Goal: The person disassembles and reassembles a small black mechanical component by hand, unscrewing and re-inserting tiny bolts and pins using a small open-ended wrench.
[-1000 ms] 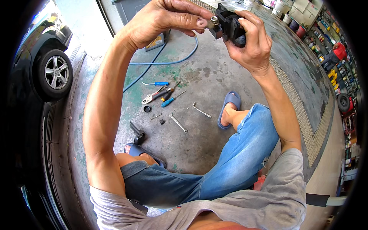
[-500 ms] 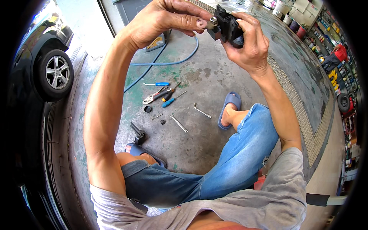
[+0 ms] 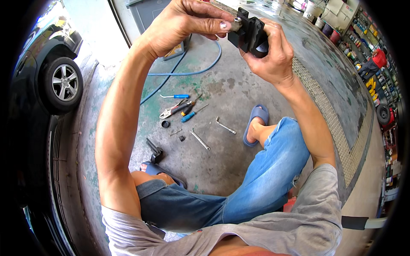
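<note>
Raised in front of me at the top of the head view, a blocky black plastic part (image 3: 250, 36) sits in my right hand (image 3: 273, 53), whose fingers and thumb wrap its right side. My left hand (image 3: 183, 23) pinches a small metal fitting (image 3: 235, 24) between thumb and fingers, up against the part's left side. Whether the fitting is joined to the part I cannot tell. Below, on the concrete floor, lie a wrench (image 3: 200, 140), an L-shaped socket wrench (image 3: 225, 126), a blue screwdriver (image 3: 194, 113), locking pliers (image 3: 175, 110) and a blue-handled hook tool (image 3: 175, 96).
A black part with a stem (image 3: 154, 150) lies by my left foot, near a black ring (image 3: 165, 124) and a small black cap (image 3: 182, 138). A blue hose (image 3: 188, 74) curves across the floor. A car wheel (image 3: 64, 83) stands left; a metal grate (image 3: 318, 94) runs right.
Both hands, still around the black part, have shifted slightly; the part has turned a little and moved left. The things on the floor lie as before.
</note>
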Tool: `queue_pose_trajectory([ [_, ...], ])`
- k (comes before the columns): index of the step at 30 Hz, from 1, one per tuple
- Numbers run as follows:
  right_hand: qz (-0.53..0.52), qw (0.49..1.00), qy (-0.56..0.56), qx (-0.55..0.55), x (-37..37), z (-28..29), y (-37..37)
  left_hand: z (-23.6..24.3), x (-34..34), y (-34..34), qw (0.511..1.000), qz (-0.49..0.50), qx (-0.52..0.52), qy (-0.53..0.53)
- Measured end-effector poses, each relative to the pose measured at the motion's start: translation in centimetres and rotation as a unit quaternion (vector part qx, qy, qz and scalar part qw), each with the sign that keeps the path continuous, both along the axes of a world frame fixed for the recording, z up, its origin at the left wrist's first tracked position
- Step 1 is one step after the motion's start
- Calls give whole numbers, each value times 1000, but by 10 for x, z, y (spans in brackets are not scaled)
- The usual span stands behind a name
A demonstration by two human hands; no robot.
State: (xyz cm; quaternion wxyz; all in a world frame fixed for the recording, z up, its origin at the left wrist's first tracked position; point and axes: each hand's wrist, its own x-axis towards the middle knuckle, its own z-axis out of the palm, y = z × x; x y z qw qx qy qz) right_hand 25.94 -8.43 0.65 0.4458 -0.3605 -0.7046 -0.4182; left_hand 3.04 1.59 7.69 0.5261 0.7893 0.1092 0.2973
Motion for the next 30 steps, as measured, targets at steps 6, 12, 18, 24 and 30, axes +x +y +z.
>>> queue_pose_trajectory([
  [6,21,997,59,-45,-7,-5,-1,-3,2,1,1000,15,12,-10],
  [12,34,994,76,-76,-8,-7,-1,-4,0,4,1000,14,18,-10],
  [18,51,985,107,-128,-11,-9,-2,-4,-1,6,1000,6,15,-6],
  [24,55,982,116,-136,-10,-9,-1,-11,-3,12,995,7,103,0],
  [30,51,983,117,-129,-12,-11,-1,-10,-5,10,996,-2,88,-5],
])
